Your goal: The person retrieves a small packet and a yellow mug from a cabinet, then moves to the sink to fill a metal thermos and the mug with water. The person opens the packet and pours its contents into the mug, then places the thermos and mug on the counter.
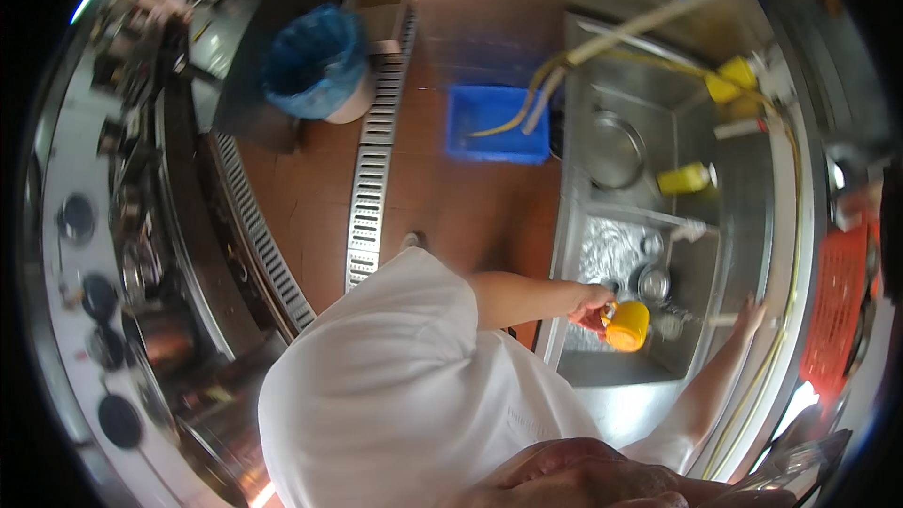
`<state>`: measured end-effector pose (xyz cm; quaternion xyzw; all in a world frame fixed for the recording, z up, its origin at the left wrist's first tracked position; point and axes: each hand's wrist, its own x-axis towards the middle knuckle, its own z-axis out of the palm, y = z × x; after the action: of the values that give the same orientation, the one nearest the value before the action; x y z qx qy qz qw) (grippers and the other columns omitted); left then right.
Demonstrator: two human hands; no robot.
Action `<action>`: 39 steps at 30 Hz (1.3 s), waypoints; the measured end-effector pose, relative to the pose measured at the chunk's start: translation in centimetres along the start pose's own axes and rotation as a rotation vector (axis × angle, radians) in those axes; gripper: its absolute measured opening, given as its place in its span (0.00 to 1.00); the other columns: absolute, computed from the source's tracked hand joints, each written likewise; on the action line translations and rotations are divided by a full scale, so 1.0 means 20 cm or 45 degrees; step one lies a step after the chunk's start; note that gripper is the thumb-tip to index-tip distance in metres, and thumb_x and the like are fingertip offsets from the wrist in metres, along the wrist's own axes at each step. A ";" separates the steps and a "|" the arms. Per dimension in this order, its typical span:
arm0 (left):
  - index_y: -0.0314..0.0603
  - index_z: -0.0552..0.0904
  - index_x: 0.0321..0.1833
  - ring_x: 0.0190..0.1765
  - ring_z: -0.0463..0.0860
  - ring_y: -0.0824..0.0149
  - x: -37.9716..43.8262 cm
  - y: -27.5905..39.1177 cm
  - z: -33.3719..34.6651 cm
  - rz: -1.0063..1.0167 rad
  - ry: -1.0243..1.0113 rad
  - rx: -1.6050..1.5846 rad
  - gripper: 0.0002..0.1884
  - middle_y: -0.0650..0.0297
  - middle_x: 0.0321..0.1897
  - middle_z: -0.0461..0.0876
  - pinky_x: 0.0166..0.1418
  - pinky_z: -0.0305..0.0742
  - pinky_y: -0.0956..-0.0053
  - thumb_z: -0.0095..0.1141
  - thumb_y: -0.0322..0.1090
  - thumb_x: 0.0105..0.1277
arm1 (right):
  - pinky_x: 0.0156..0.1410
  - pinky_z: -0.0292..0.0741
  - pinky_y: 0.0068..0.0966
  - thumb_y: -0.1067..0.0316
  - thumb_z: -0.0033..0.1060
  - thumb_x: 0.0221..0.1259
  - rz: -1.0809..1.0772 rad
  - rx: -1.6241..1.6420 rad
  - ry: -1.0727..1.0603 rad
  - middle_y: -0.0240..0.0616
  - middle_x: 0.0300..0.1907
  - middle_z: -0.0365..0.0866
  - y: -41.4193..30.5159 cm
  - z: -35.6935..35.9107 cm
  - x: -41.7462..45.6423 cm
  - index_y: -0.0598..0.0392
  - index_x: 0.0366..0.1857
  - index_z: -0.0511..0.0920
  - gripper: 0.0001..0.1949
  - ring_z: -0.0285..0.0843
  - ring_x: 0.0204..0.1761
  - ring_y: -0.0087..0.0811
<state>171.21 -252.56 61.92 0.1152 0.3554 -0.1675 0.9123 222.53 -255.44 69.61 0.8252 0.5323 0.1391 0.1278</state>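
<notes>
My left hand holds a yellow mug by its handle, tilted over the near basin of a steel sink. Under it the basin has a bright, rippled look, like shallow water. Small round metal vessels lie in that basin, close beyond the mug. My right hand reaches to the sink's back ledge, at the base of a faucet. Its fingers are small and blurred, so their grip on the faucet is unclear. Clear streaks near the spout's end look like water.
The other basin holds a round metal pan and a yellow bottle. A pale pole and a yellow hose cross the sink area. On the floor stand a blue crate and a lined bin. Behind me runs a cooking range.
</notes>
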 end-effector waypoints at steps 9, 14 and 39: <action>0.49 0.76 0.64 0.44 0.88 0.53 -1.48 -0.06 -1.19 0.677 0.257 -0.271 0.25 0.53 0.54 0.84 0.45 0.83 0.68 0.42 0.55 0.75 | 0.53 0.74 0.23 0.71 0.61 0.66 -0.028 1.699 -0.315 0.31 0.45 0.81 -2.48 -0.21 -0.53 0.53 0.59 0.76 0.18 0.76 0.47 0.25; 0.36 0.78 0.55 0.31 0.85 0.56 -2.23 -0.58 -2.09 1.100 0.645 -0.722 0.17 0.48 0.41 0.83 0.33 0.82 0.63 0.48 0.43 0.74 | 0.63 0.73 0.27 0.63 0.62 0.68 -0.701 1.721 -0.878 0.43 0.56 0.80 -4.12 -1.26 -0.92 0.60 0.63 0.73 0.23 0.79 0.56 0.33; 0.40 0.75 0.60 0.52 0.78 0.68 -4.04 -2.55 -3.25 1.954 2.519 -1.485 0.15 0.58 0.57 0.77 0.54 0.74 0.74 0.56 0.30 0.73 | 0.62 0.73 0.45 0.49 0.75 0.47 -3.201 0.756 -0.406 0.49 0.59 0.70 -7.66 -3.30 -2.56 0.43 0.66 0.70 0.38 0.73 0.59 0.50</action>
<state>55.93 -259.93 66.05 -0.0448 0.7153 0.6947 0.0611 49.15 -236.64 71.08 -0.2313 0.9255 -0.2965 0.0450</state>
